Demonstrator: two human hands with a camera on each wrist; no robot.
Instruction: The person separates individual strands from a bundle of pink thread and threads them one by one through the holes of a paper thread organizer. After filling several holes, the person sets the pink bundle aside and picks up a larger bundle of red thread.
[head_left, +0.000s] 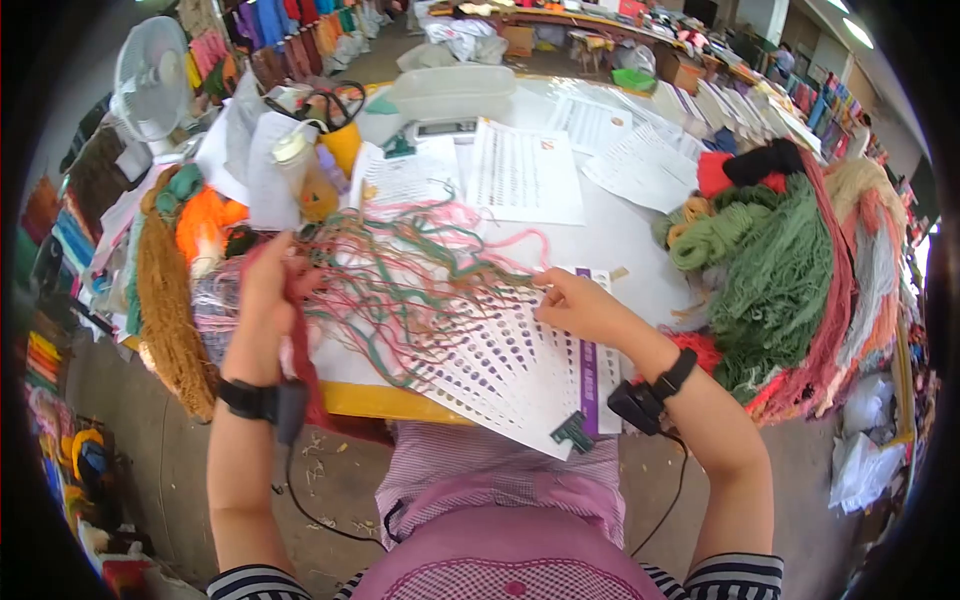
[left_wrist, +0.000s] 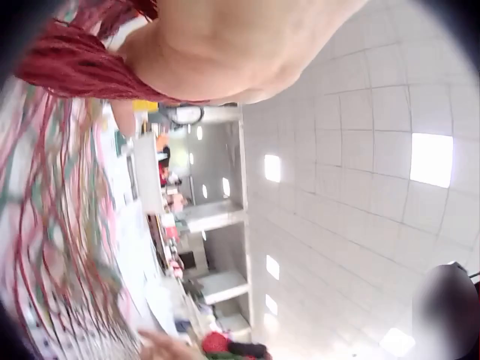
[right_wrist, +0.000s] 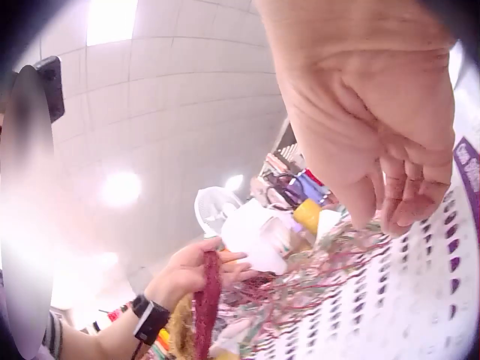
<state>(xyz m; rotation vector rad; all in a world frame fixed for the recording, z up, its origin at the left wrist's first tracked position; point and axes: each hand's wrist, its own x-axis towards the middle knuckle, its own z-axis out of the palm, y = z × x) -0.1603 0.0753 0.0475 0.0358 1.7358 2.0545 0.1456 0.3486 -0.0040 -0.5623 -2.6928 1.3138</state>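
My left hand (head_left: 262, 310) holds a skein of dark red yarn (left_wrist: 75, 64), whose tail hangs past the table edge. From it, loose pink, red and green yarn strands (head_left: 385, 265) spread right over fanned white cards (head_left: 520, 370) with rows of punched holes. Many strands reach these holes. My right hand (head_left: 580, 305) is over the upper right of the fan, its fingers (right_wrist: 416, 199) bent down with their tips at the strand ends. Whether they pinch a strand, I cannot tell. A dark green clip (head_left: 572, 432) sits at the fan's lower tip, beside a purple-striped strip (head_left: 588, 370).
Green, red and pale yarn skeins (head_left: 775, 290) heap at the right; brown yarn (head_left: 170, 290) and orange yarn (head_left: 205, 225) lie left. Behind are printed sheets (head_left: 525, 170), a bottle (head_left: 300, 175), a clear plastic tub (head_left: 450, 92) and a white fan (head_left: 150, 80).
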